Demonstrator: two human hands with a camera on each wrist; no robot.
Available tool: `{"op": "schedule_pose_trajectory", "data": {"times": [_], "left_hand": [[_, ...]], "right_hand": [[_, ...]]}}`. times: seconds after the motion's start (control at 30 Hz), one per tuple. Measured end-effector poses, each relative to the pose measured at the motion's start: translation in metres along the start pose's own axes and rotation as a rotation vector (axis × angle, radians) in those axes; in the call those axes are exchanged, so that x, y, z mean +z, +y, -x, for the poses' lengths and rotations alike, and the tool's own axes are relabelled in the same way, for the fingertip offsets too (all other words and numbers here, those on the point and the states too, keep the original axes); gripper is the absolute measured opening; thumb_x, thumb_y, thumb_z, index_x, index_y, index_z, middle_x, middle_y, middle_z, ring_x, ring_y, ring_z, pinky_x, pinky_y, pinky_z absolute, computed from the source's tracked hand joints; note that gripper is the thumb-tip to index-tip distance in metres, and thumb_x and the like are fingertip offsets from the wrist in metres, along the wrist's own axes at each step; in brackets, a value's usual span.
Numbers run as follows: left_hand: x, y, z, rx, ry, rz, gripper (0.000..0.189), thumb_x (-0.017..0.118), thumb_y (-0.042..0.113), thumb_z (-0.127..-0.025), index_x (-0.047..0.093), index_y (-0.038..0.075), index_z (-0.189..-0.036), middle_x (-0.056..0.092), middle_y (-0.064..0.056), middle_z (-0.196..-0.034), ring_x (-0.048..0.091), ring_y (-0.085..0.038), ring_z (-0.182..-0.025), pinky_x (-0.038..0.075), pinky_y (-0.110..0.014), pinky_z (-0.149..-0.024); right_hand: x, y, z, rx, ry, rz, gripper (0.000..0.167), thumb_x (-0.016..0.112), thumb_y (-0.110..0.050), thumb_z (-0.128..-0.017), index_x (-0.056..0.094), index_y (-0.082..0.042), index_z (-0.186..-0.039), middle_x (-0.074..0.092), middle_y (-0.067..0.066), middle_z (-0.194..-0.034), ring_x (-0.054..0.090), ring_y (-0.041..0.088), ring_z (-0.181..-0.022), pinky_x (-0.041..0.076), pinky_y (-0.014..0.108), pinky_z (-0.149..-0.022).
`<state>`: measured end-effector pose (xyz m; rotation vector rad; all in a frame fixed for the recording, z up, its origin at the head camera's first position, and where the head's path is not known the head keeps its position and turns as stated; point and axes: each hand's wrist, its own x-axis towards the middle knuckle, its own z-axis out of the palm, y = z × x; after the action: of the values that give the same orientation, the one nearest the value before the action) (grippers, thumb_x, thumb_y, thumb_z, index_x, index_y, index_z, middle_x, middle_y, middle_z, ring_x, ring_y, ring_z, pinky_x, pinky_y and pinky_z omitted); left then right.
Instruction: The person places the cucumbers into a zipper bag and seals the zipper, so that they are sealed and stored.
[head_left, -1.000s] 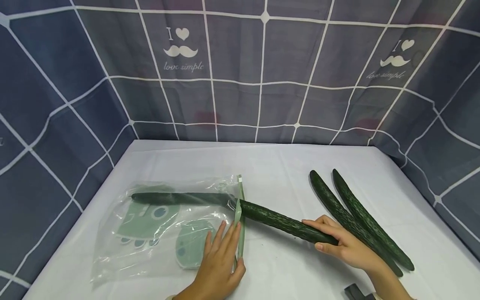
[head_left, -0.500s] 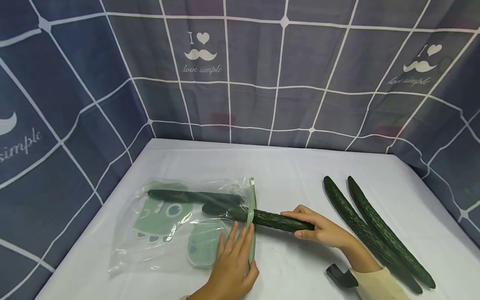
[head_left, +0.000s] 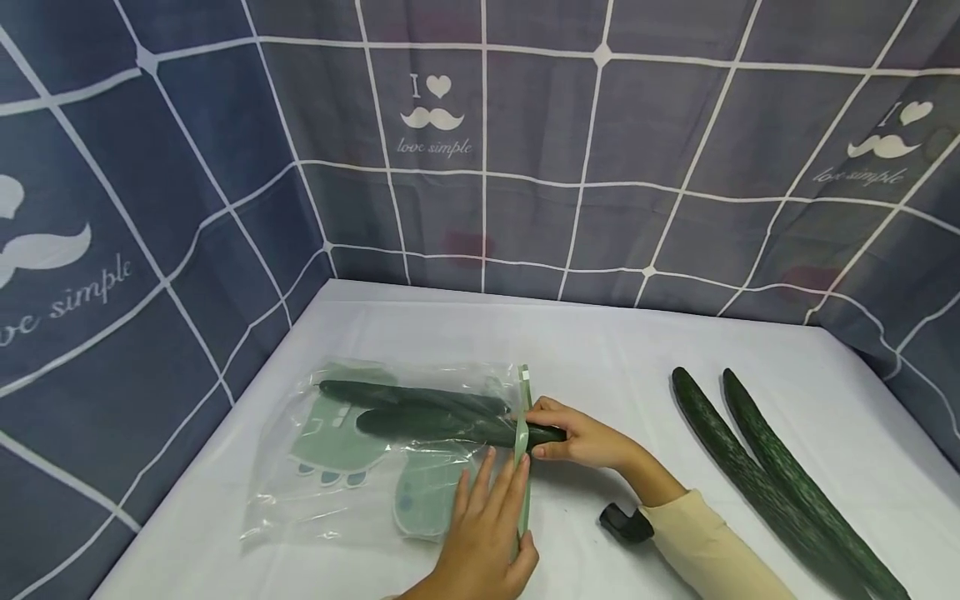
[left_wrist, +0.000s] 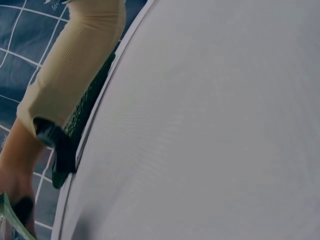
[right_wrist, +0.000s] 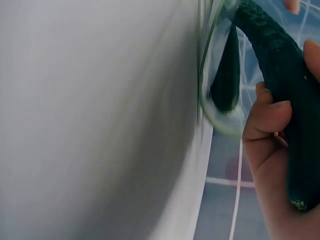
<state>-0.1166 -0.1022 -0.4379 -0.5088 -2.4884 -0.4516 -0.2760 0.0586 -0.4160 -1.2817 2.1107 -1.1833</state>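
A clear zip bag [head_left: 341, 450] with green cartoon prints lies flat on the white table, its green-edged mouth facing right. One cucumber [head_left: 348, 390] is inside it. My right hand [head_left: 588, 437] grips the end of a second cucumber [head_left: 551, 435], most of whose length is in the bag below the first. In the right wrist view, fingers and thumb wrap this held cucumber [right_wrist: 300, 110], and the first cucumber [right_wrist: 227, 80] shows through the bag mouth. My left hand [head_left: 483, 533] rests on the bag beside the mouth, fingers straight, thumb apart by the green edge.
Two more cucumbers [head_left: 750, 467] [head_left: 802, 492] lie side by side, slanting, at the right of the table [head_left: 600, 350]. A black device [head_left: 626, 525] sits at the right wrist by the beige sleeve [head_left: 712, 542]. A checked grey-blue curtain [head_left: 540, 217] stands around the back and sides.
My right hand has moved left, pushing the held cucumber from the mouth deep into the bag. The left hand stays on the bag. The head view has turned a little left.
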Motion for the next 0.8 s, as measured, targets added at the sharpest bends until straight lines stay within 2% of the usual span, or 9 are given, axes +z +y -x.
{"op": "schedule_pose_trajectory", "data": {"times": [0.17, 0.27, 0.43, 0.57, 0.67, 0.8], "left_hand": [[-0.003, 0.0, -0.001, 0.009, 0.018, -0.009, 0.084, 0.066, 0.02, -0.066, 0.03, 0.0, -0.14, 0.046, -0.016, -0.135, 0.039, -0.043, -0.124, 0.041, -0.063, -0.081], [-0.007, 0.0, -0.002, 0.01, 0.027, -0.017, 0.084, 0.065, 0.021, -0.066, 0.031, 0.001, -0.14, 0.046, -0.015, -0.135, 0.04, -0.042, -0.124, 0.041, -0.062, -0.082], [-0.01, 0.0, -0.003, 0.02, 0.037, -0.01, 0.085, 0.065, 0.021, -0.066, 0.031, 0.001, -0.141, 0.047, -0.014, -0.136, 0.04, -0.042, -0.124, 0.04, -0.061, -0.084], [-0.01, -0.001, -0.004, 0.03, 0.059, -0.023, 0.082, 0.065, 0.022, -0.065, 0.034, 0.001, -0.139, 0.048, -0.013, -0.135, 0.042, -0.041, -0.123, 0.041, -0.059, -0.082], [-0.009, -0.002, -0.003, 0.03, 0.061, -0.02, 0.082, 0.066, 0.023, -0.065, 0.035, 0.001, -0.138, 0.049, -0.013, -0.134, 0.042, -0.04, -0.123, 0.042, -0.058, -0.081], [-0.007, -0.001, 0.001, 0.019, 0.066, -0.033, 0.083, 0.066, 0.023, -0.063, 0.037, 0.001, -0.137, 0.051, -0.013, -0.131, 0.043, -0.039, -0.123, 0.044, -0.056, -0.08]], "right_hand": [[0.013, -0.005, -0.028, -0.007, -0.022, -0.009, 0.05, 0.058, -0.011, -0.084, 0.048, -0.012, -0.133, 0.044, 0.012, -0.131, 0.038, 0.029, -0.124, 0.035, 0.049, -0.095], [0.022, -0.011, -0.042, -0.023, -0.038, 0.024, 0.05, 0.056, -0.014, -0.086, 0.046, -0.012, -0.135, 0.039, 0.013, -0.141, 0.031, 0.035, -0.132, 0.032, 0.055, -0.099], [0.031, -0.024, -0.056, -0.061, -0.03, 0.157, 0.051, 0.059, -0.02, -0.086, 0.046, -0.01, -0.135, 0.036, 0.022, -0.141, 0.031, 0.043, -0.13, 0.032, 0.061, -0.096], [0.038, -0.032, -0.066, -0.119, -0.017, 0.333, 0.052, 0.063, -0.018, -0.083, 0.049, -0.005, -0.131, 0.051, 0.022, -0.123, 0.049, 0.038, -0.114, 0.044, 0.05, -0.088], [0.042, -0.035, -0.069, -0.075, 0.011, 0.404, 0.051, 0.066, -0.016, -0.08, 0.052, -0.005, -0.128, 0.056, 0.019, -0.12, 0.051, 0.037, -0.112, 0.044, 0.048, -0.089], [0.047, -0.036, -0.066, -0.028, 0.042, 0.454, 0.05, 0.068, -0.014, -0.078, 0.054, -0.005, -0.125, 0.052, 0.021, -0.129, 0.044, 0.042, -0.121, 0.039, 0.054, -0.095]]}}
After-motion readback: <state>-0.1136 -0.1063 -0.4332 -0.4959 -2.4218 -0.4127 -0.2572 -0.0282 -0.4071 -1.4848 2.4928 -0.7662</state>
